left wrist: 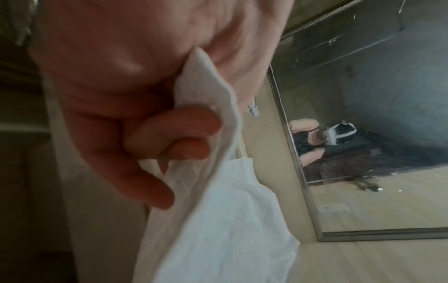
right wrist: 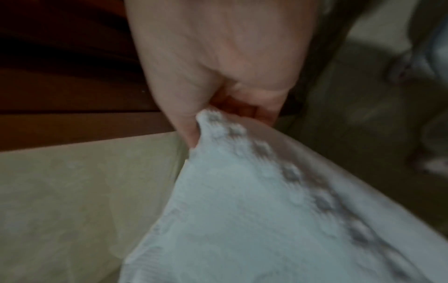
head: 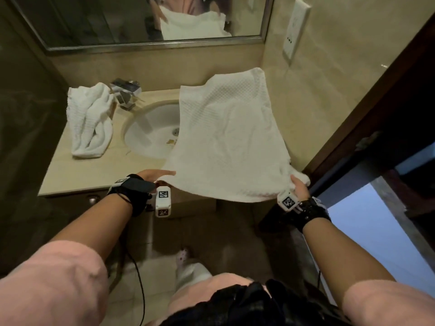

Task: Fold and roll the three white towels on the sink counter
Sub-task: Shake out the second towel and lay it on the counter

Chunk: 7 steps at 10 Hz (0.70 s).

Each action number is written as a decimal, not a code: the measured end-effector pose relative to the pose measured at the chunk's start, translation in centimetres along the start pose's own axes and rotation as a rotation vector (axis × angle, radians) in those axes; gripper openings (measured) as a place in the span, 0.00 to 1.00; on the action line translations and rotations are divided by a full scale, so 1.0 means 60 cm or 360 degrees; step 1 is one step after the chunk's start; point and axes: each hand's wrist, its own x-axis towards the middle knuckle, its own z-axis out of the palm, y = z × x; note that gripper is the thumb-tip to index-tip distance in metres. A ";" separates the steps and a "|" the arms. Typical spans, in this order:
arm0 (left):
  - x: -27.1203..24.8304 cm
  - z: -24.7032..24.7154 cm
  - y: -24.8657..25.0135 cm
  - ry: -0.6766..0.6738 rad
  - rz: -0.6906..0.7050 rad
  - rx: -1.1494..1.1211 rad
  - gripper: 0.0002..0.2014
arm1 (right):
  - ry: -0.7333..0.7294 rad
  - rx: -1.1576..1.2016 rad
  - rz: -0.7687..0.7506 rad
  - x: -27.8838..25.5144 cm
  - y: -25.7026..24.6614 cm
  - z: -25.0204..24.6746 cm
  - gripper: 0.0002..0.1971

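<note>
A white waffle-weave towel (head: 230, 140) is spread in the air above the right half of the sink counter (head: 77, 170), its far edge lifted toward the wall. My left hand (head: 160, 176) pinches its near left corner, and in the left wrist view the fingers (left wrist: 184, 134) curl round the towel's hem (left wrist: 218, 118). My right hand (head: 297, 185) grips the near right corner; the right wrist view shows the thumb and fingers closed on the towel (right wrist: 242, 191). Crumpled white towels (head: 90, 121) lie in a heap on the counter at the left.
A round white basin (head: 153, 130) is set in the counter, partly covered by the held towel. A chrome faucet (head: 126, 92) stands behind it. A mirror (head: 94, 20) hangs above. A dark wooden door frame (head: 367, 109) rises close on the right.
</note>
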 end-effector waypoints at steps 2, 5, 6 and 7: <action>0.034 -0.013 -0.068 0.0089 -0.0130 0.0332 0.24 | 0.0347 -0.0176 0.0260 0.060 0.085 -0.053 0.22; 0.022 -0.018 -0.088 0.0187 -0.0331 0.0437 0.14 | 0.0216 -0.0255 0.0228 0.051 0.092 -0.061 0.28; 0.035 -0.019 -0.082 0.0179 -0.0308 0.0396 0.13 | 0.0284 -0.0227 0.0233 0.003 0.074 -0.052 0.35; 0.019 -0.008 -0.069 0.0058 -0.0298 0.0343 0.10 | 0.0404 -0.0268 0.0186 0.014 0.081 -0.060 0.36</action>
